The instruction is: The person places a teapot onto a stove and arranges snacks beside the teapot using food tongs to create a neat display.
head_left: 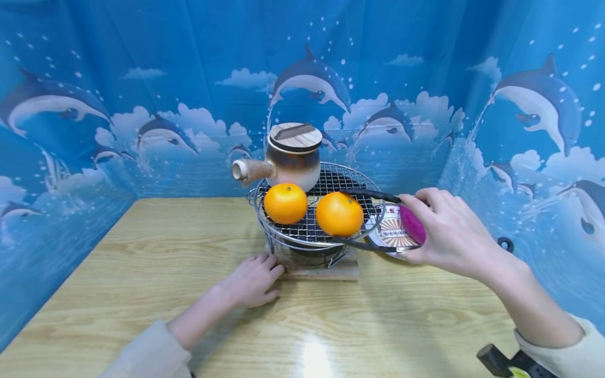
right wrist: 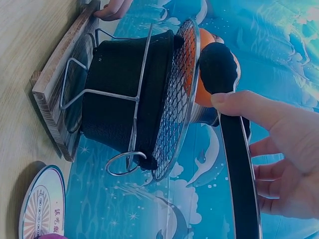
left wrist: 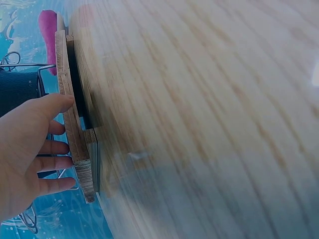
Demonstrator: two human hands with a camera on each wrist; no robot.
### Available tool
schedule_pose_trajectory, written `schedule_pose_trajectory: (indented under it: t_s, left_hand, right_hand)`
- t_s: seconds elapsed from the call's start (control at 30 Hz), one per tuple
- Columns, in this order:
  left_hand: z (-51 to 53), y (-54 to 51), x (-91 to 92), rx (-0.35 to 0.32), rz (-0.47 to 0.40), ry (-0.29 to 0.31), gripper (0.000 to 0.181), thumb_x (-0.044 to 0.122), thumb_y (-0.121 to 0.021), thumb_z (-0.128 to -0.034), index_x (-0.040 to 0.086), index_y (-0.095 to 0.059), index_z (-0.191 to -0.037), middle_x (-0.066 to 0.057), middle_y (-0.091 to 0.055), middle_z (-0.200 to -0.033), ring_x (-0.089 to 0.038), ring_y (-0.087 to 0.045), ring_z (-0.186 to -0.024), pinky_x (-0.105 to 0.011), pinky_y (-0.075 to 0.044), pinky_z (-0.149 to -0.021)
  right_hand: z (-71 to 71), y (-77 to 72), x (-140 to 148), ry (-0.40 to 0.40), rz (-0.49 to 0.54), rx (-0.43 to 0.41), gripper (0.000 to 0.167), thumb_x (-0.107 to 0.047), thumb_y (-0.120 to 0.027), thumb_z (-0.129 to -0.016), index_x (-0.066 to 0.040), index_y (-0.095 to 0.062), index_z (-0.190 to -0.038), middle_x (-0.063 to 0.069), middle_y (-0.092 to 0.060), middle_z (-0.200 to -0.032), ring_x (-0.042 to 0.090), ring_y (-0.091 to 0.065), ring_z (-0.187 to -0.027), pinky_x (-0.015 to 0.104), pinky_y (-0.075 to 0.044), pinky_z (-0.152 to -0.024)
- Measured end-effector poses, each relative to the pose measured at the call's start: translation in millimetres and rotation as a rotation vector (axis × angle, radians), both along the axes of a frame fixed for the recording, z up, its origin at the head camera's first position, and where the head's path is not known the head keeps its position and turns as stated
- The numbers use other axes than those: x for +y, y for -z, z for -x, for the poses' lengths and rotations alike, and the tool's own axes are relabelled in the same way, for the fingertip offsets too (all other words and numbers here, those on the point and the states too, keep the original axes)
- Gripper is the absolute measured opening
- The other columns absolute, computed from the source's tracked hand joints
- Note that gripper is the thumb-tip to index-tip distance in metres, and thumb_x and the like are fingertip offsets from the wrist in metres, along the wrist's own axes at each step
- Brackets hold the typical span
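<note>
Right hand [head_left: 449,233] around tongs [right wrist: 239,169], orange [head_left: 339,214] beyond

Plenty of room along the left of the counter [head_left: 142,236], but over the grill rack [head_left: 333,178] it's tight: pot [head_left: 294,170] blocking the back left, left orange [head_left: 285,203] and right orange [head_left: 339,214] crowding the front, tongs [head_left: 378,195] barring the right

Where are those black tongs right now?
In the head view, the tongs are right of centre in the right hand, their arms on either side of the right-hand orange over the wire rack.
</note>
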State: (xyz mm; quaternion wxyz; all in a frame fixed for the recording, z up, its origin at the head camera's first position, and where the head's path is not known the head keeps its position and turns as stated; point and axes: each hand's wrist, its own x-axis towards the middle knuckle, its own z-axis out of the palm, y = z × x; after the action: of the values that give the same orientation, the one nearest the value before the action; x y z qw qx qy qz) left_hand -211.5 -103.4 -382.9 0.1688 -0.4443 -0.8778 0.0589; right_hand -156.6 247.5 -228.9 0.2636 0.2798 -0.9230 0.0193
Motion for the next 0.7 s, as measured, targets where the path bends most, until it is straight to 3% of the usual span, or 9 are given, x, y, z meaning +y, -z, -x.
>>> schedule_pose_trajectory:
  t_s: [0.7]
  left_hand:
    - [-0.5,0.1,0.2,0.008,-0.012,0.007,0.032,0.036,-0.066,-0.0792,0.01,-0.055,-0.094,-0.007,-0.053,-0.091,-0.025,-0.054,-0.084,-0.036,-0.046,-0.064]
  right_hand:
    - [5.3,-10.3,-4.5,-0.023,-0.075,-0.041,0.086,-0.034,-0.084,-0.052,0.002,-0.052,-0.125,0.016,-0.051,-0.102,0.03,-0.047,-0.085,0.043,-0.04,-0.066]
